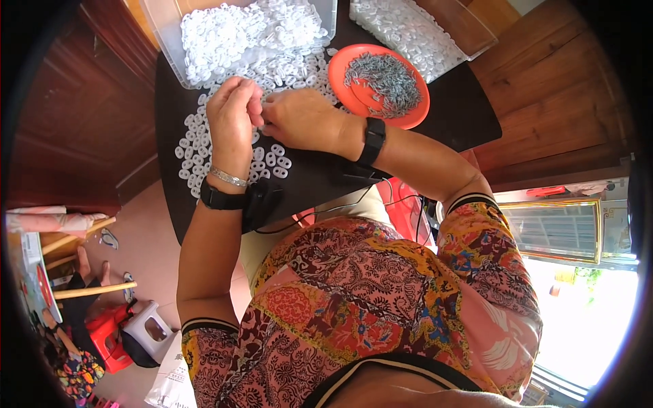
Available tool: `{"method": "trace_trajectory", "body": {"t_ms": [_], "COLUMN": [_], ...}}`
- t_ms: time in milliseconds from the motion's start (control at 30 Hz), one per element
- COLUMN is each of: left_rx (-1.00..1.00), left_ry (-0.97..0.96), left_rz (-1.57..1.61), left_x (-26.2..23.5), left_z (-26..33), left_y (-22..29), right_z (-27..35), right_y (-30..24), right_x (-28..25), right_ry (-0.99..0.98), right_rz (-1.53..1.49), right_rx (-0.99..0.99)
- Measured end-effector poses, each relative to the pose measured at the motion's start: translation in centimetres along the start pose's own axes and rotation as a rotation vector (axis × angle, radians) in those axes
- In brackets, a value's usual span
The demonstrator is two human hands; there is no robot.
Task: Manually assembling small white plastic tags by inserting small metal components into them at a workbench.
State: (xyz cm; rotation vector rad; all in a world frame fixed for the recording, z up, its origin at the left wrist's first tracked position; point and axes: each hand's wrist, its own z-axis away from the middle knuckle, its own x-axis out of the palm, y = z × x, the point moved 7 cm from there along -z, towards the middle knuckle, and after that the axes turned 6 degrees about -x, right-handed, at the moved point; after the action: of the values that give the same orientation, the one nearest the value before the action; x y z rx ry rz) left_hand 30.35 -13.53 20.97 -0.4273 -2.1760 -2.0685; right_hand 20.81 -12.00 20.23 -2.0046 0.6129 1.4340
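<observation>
Over the dark table my left hand [232,115] is closed, its fingers curled, with a silver bracelet and a black band at the wrist. My right hand [305,119], also closed, meets it fingertip to fingertip, back of the hand up. Whatever the fingers pinch between them is hidden. Small white oval plastic pieces [194,144] with two holes lie scattered left of the hands and below them; more of these lie behind. Beside my right hand, an orange plate [335,73] bears a heap of small grey metal pins or screws [388,81].
A clear bin [166,47] full of white pieces stands at the back left of the table [452,112]. Another clear bin [476,34] with white pieces sits at the back right. Another person [78,370], stools [148,332] and wooden poles [95,290] are at the lower left.
</observation>
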Motion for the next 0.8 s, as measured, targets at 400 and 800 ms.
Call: {"method": "trace_trajectory", "body": {"t_ms": [400,800], "left_rx": [-0.036,-0.097], "left_ry": [0.03,-0.154], "left_rz": [0.02,-0.211], "left_x": [-0.1,2.1], "left_z": [0.1,0.3], "left_y": [-0.4,-1.6], "right_z": [-0.3,2.2], "right_y": [0.9,4.2], "right_x": [0.1,-4.3], "right_ry": [-0.012,0.31], "right_rz": [-0.203,-0.984], "right_rx": [0.087,0.26]}}
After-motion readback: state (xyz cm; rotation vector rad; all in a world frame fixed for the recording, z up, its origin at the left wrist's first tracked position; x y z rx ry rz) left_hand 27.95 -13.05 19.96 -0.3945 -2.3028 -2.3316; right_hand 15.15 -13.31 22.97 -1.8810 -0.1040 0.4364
